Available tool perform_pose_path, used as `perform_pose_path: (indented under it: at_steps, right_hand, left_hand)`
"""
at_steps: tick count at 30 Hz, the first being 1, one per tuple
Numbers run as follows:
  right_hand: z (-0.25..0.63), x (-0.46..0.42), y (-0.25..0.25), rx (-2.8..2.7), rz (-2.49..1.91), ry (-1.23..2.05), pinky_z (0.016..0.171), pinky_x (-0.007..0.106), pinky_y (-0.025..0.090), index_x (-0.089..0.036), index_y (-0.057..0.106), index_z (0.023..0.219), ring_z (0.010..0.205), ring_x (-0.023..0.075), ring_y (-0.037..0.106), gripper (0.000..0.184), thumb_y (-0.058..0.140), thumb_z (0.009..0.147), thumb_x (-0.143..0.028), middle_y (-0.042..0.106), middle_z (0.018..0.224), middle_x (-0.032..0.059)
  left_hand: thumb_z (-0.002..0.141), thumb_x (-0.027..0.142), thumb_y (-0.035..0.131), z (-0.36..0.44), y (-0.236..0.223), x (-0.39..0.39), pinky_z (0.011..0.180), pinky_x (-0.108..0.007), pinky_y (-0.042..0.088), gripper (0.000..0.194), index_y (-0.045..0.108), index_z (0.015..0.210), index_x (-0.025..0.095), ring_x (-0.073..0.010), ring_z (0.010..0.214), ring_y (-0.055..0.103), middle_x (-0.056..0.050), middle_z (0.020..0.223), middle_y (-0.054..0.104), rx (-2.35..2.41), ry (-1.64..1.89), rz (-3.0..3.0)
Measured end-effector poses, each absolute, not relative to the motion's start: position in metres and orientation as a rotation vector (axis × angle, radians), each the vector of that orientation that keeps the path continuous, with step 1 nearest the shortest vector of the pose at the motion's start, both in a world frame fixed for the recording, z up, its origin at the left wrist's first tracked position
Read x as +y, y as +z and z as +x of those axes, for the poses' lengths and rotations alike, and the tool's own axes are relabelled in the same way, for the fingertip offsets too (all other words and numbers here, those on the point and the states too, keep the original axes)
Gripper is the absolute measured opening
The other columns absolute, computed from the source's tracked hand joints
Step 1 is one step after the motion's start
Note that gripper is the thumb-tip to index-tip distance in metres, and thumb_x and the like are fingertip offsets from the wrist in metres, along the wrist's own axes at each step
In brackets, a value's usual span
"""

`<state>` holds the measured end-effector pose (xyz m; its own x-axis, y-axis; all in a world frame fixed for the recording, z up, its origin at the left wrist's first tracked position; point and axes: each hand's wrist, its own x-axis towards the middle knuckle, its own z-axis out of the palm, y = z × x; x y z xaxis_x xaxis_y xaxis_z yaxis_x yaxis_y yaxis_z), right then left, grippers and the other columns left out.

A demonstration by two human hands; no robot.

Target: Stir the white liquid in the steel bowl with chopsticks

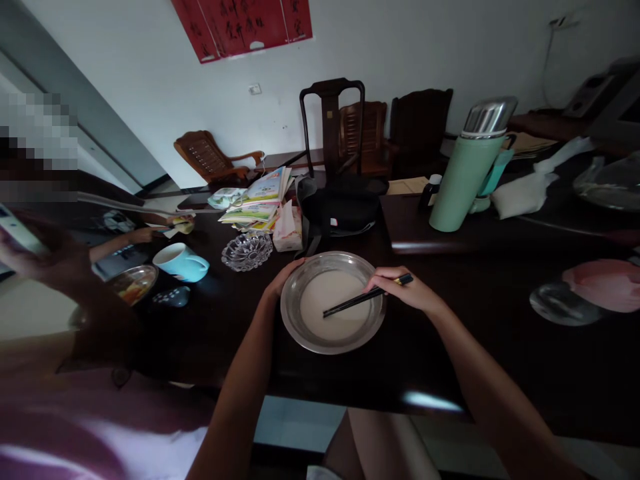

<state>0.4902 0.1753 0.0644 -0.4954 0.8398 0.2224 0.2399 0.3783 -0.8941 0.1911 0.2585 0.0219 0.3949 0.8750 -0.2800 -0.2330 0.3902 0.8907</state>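
Observation:
In front of me a wide metal bowl (291, 320) stands on the dark table, with a smooth off-white liquid (320, 293) in it. My right hand (400, 285) is closed round a pair of black chopsticks (353, 303), which slant down to the left, their tips at the liquid's surface. My left hand (284, 279) rests against the bowl's left rim, gripping its side; part of its fingers is hidden behind the bowl.
Behind the bowl are a black bag (343, 207), a tissue pack (288, 230) and a glass dish (247, 251). A blue mug (180, 262) stands left, beside a person holding a phone (23, 230). A green thermos (465, 173) and pink bowl (607, 285) are right.

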Motion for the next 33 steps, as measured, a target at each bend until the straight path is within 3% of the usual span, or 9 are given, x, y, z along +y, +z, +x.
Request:
perform_pose_path:
  at_steps: [8, 12, 17, 24, 28, 33]
  right_hand:
    - [0.517, 0.177, 0.074, -1.888, -1.039, 1.094, 0.059, 0.023, 0.044, -0.018, 0.069, 0.080, 0.074, 0.0160, 0.062, 0.031, 0.046, 0.090, -0.035, 0.071, 0.083, 0.0046]
    - [0.503, 0.175, 0.069, -1.922, -0.996, 1.110, 0.059, 0.024, 0.044, -0.018, 0.070, 0.082, 0.075, 0.0161, 0.063, 0.031, 0.046, 0.090, -0.036, 0.071, 0.084, 0.0044]
    - [0.486, 0.175, 0.063, -1.963, -0.895, 1.085, 0.073, 0.028, 0.046, -0.019, 0.070, 0.087, 0.084, 0.0175, 0.064, 0.030, 0.046, 0.090, -0.036, 0.071, 0.089, 0.0037]
    - [0.513, 0.180, 0.070, -1.906, -1.048, 1.026, 0.059, 0.025, 0.045, -0.019, 0.071, 0.081, 0.076, 0.0176, 0.063, 0.034, 0.045, 0.090, -0.040, 0.071, 0.082, 0.0046]
    - [0.493, 0.176, 0.065, -1.950, -0.941, 1.035, 0.073, 0.027, 0.047, -0.019, 0.071, 0.086, 0.083, 0.0181, 0.064, 0.030, 0.046, 0.090, -0.036, 0.072, 0.087, 0.0036]
    - [0.491, 0.175, 0.065, -1.967, -0.914, 1.022, 0.077, 0.030, 0.047, -0.018, 0.070, 0.086, 0.086, 0.0191, 0.065, 0.029, 0.047, 0.090, -0.036, 0.072, 0.089, 0.0048]
  left_hand:
    - [0.085, 0.024, 0.049, 0.191, 0.021, 0.259, 0.077, -0.028, 0.046, 0.031, 0.067, 0.108, 0.012, -0.0179, 0.072, 0.064, -0.006, 0.083, 0.070, 0.924, 0.811, 0.835]
    - [0.086, 0.023, 0.046, 0.192, 0.023, 0.258, 0.078, -0.028, 0.047, 0.029, 0.068, 0.102, 0.014, -0.0171, 0.070, 0.063, -0.004, 0.079, 0.070, 0.934, 0.817, 0.836]
    - [0.085, 0.025, 0.050, 0.190, 0.020, 0.259, 0.075, -0.028, 0.047, 0.024, 0.070, 0.093, 0.015, -0.0176, 0.071, 0.063, -0.004, 0.076, 0.070, 0.946, 0.823, 0.826]
    - [0.083, 0.025, 0.053, 0.184, 0.010, 0.266, 0.083, -0.029, 0.044, 0.025, 0.069, 0.098, 0.013, -0.0183, 0.077, 0.063, -0.006, 0.086, 0.070, 0.901, 0.817, 0.859]
    - [0.082, 0.025, 0.054, 0.183, 0.010, 0.266, 0.083, -0.030, 0.045, 0.031, 0.066, 0.107, 0.012, -0.0197, 0.080, 0.064, -0.007, 0.092, 0.070, 0.871, 0.815, 0.803]
    - [0.085, 0.023, 0.049, 0.183, 0.010, 0.266, 0.074, -0.028, 0.048, 0.030, 0.066, 0.107, 0.012, -0.0176, 0.067, 0.064, -0.006, 0.080, 0.070, 0.939, 0.807, 0.675]
